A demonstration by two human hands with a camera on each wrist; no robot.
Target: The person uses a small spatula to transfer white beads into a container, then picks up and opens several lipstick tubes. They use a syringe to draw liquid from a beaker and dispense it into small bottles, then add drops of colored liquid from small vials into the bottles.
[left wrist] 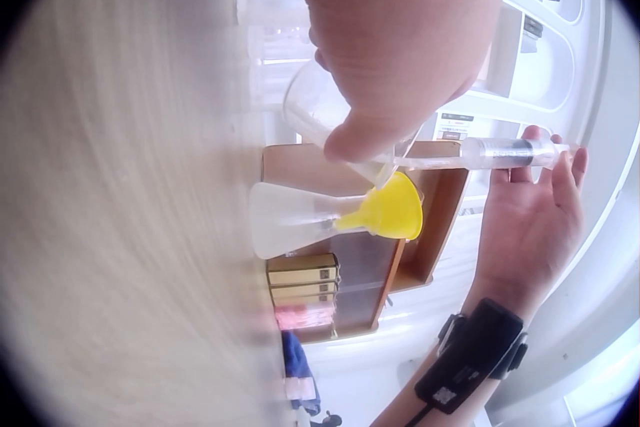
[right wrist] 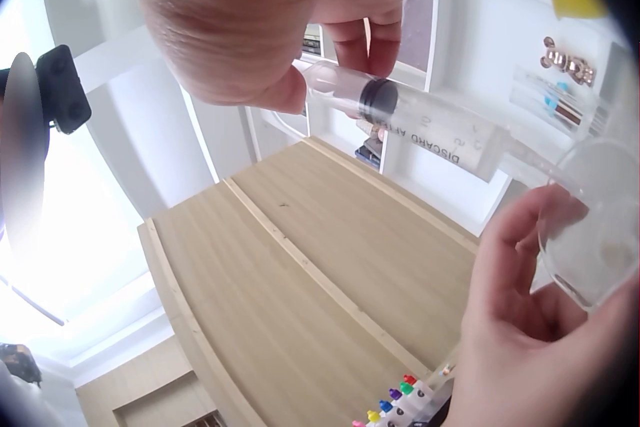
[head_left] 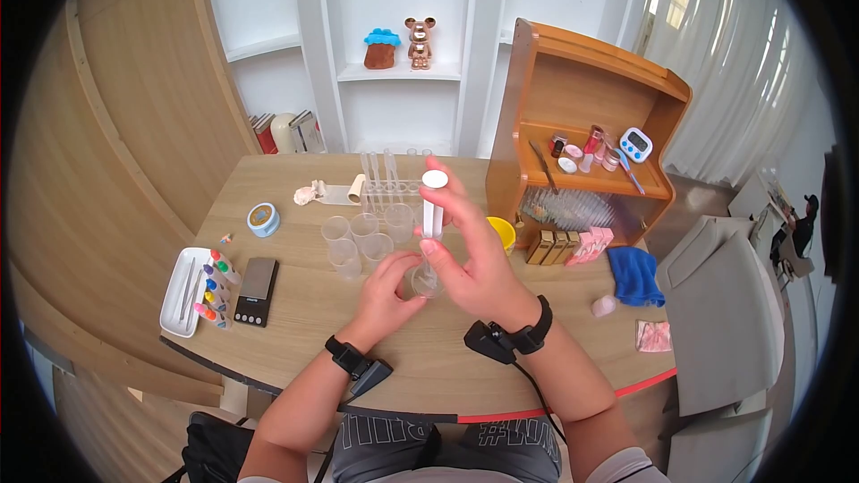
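Observation:
My right hand [head_left: 488, 277] holds a clear plastic syringe [right wrist: 430, 127] by its upper end, with thumb and fingers round it. Its white plunger top [head_left: 435, 180] points up toward the head camera. In the right wrist view the black plunger seal [right wrist: 378, 99] sits partway along the barrel. The syringe's narrow tip reaches into the mouth of a clear cup [right wrist: 605, 232]. My left hand [head_left: 389, 300] grips this cup, which is tilted in the left wrist view. Beyond it stands a translucent flask [left wrist: 285, 222] with a yellow funnel [left wrist: 395, 209] in its mouth.
Several clear cups [head_left: 344, 259] stand left of the hands, before a rack with test tubes [head_left: 390, 174]. A black scale [head_left: 257, 291], colored-cap bottles [head_left: 213, 291] and a white tray [head_left: 176, 304] lie left. Right are a wooden shelf [head_left: 528, 80], small boxes [head_left: 573, 246] and a blue cloth [head_left: 635, 275].

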